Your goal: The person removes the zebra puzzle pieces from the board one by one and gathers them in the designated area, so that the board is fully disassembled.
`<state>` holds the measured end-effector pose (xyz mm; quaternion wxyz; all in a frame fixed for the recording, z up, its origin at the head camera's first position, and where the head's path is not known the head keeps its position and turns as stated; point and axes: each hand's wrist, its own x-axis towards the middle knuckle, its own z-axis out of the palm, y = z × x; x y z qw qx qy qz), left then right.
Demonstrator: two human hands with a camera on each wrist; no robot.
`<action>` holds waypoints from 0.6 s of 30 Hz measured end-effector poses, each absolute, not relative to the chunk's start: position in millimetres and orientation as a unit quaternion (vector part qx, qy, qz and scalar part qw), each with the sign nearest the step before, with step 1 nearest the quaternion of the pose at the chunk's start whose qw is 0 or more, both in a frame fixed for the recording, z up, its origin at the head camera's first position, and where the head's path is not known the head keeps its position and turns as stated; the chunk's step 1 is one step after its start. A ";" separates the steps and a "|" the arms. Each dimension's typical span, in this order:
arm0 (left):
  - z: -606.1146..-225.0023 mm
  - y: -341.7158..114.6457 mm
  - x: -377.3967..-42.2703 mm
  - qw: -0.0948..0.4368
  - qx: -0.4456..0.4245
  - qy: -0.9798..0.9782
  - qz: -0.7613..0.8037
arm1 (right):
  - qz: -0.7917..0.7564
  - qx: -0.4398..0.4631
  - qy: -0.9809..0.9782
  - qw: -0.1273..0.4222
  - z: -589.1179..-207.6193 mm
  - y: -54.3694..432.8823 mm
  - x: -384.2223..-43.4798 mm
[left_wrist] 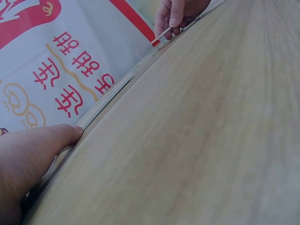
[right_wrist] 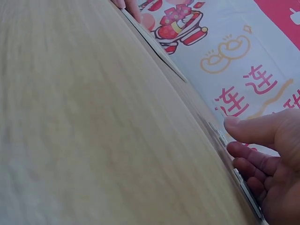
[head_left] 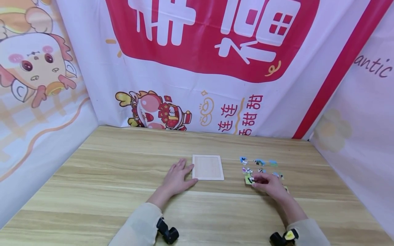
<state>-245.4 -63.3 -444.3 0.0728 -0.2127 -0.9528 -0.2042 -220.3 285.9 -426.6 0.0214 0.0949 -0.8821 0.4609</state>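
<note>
A square, shallow wooden puzzle tray (head_left: 208,167) with a pale rim lies flat on the table. My left hand (head_left: 176,178) rests at its left side, fingers spread, with the thumb touching the lower left corner. To the right, my right hand (head_left: 271,186) pinches a green puzzle piece (head_left: 249,180) with a black-and-white figure between thumb and fingers. Seen from the left wrist, that piece (left_wrist: 161,35) is tilted, one edge raised. Several more puzzle pieces (head_left: 259,162) lie loosely in rows around and beyond the right hand, which partly hides some.
The wood-grain table (head_left: 123,177) meets a printed cloth backdrop (head_left: 197,99) at the back. Cloth walls also stand on the left (head_left: 46,112) and right (head_left: 354,136). Each wrist carries a small black camera (head_left: 167,231).
</note>
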 end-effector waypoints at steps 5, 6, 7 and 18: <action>-444.2 -63.9 -245.3 0.075 -0.212 -0.953 -0.205 | 0.438 0.093 -0.894 0.018 -427.1 284.5 -220.8; -444.1 -64.1 -245.2 0.075 -0.212 -0.952 -0.206 | 0.434 0.095 -0.896 0.017 -426.8 283.9 -220.7; -443.8 -64.2 -244.9 0.074 -0.211 -0.953 -0.206 | 0.430 0.096 -0.898 0.018 -426.8 283.4 -220.5; -440.5 -64.0 -243.0 0.079 -0.217 -0.949 -0.215 | 0.385 0.081 -0.919 0.006 -426.7 281.1 -221.6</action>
